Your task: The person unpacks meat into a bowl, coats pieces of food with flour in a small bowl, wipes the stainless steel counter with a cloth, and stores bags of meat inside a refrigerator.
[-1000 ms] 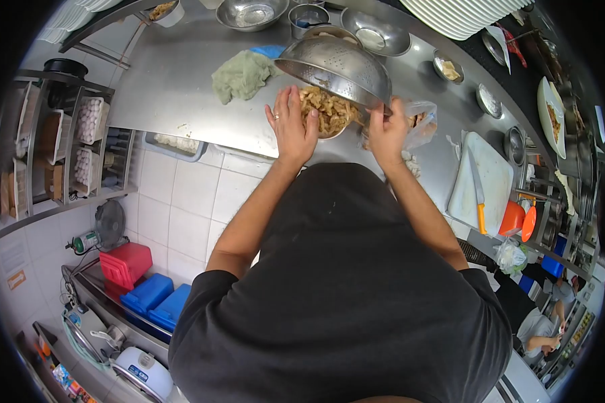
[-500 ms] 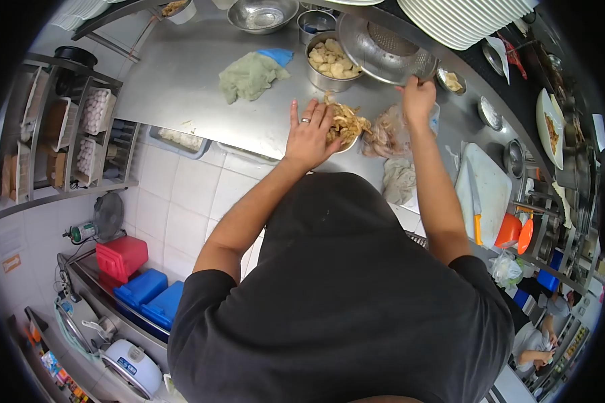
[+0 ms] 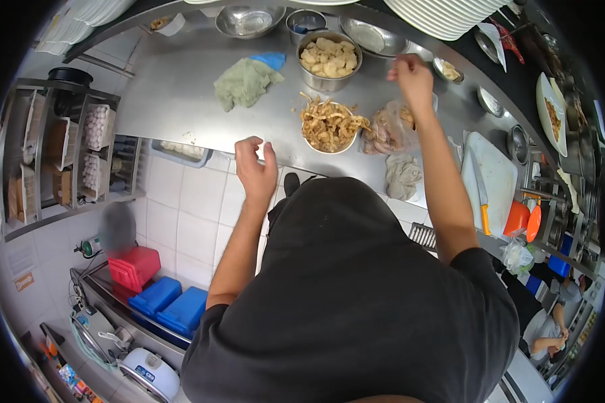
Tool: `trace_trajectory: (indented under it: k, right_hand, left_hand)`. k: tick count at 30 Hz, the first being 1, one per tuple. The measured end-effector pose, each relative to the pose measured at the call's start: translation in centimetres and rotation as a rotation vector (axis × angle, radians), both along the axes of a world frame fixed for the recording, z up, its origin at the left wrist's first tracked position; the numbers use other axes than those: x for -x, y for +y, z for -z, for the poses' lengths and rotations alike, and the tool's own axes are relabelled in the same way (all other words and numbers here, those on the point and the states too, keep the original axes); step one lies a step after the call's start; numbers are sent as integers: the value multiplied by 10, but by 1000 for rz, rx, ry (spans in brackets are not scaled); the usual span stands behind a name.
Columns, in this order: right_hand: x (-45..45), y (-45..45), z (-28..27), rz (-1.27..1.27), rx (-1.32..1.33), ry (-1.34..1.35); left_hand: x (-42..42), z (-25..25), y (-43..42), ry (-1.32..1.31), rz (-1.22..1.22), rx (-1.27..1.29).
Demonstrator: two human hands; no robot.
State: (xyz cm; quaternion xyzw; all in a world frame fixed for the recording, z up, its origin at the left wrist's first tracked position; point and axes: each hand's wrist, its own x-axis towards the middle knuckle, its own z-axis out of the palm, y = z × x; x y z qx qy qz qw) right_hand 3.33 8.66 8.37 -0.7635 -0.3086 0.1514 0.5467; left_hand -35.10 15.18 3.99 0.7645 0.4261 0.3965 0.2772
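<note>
My left hand [image 3: 257,168] hangs before the counter's front edge, fingers loosely bent and thumb apart, holding nothing. To its right stands a white bowl [image 3: 329,127] heaped with brown, strip-like food pieces, some over its rim. My right hand [image 3: 413,77] is above the counter, its bent fingers apart and slightly blurred, with nothing visible in them. Below it lies a clear plastic bag [image 3: 386,131] of brownish-pink food. A steel pot [image 3: 326,84] of pale yellow chunks sits behind the bowl. The wide perforated steel bowl [image 3: 376,41] rests at the back, partly under the shelf.
A green cloth [image 3: 242,84] lies left of the pot, and a crumpled grey cloth [image 3: 402,176] near the front edge. On the right, a knife [image 3: 480,185] rests on a white cutting board [image 3: 494,174]. Stacked plates [image 3: 444,17] stand overhead. Another person [image 3: 548,329] works far right.
My right hand has let go of the perforated bowl, which now sits farther back. My left hand has left the food bowl and moved left and toward me.
</note>
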Motion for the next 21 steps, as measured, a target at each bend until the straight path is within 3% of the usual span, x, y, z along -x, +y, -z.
trace_trajectory:
  k: [1,2,4,7,9,13,14,17,21]
  right_hand:
    - [44,-14,-11,-163,-59,94]
    - [87,-28,-20,-320,-123,192]
    - [139,-54,-5,-392,163,-22]
    - [146,-64,38,-105,221,-698]
    - [137,-67,56,-228,337,-687]
    - [118,-51,57,-427,685,-626]
    - [118,-51,52,-406,692,-603]
    - [126,-48,19,-359,669,-554]
    - [140,-44,10,-331,526,-503]
  left_hand:
    - [7,23,3,14,-27,335]
    - [8,39,2,-1,5,455]
    - [0,58,10,-49,79,673]
    - [-28,34,4,-2,181,866]
    - [-42,32,-1,36,253,929]
    - [-61,35,4,93,317,915]
    - [-59,61,8,129,356,764]
    - [-62,47,10,-84,310,707]
    - [-72,58,26,-69,523,392]
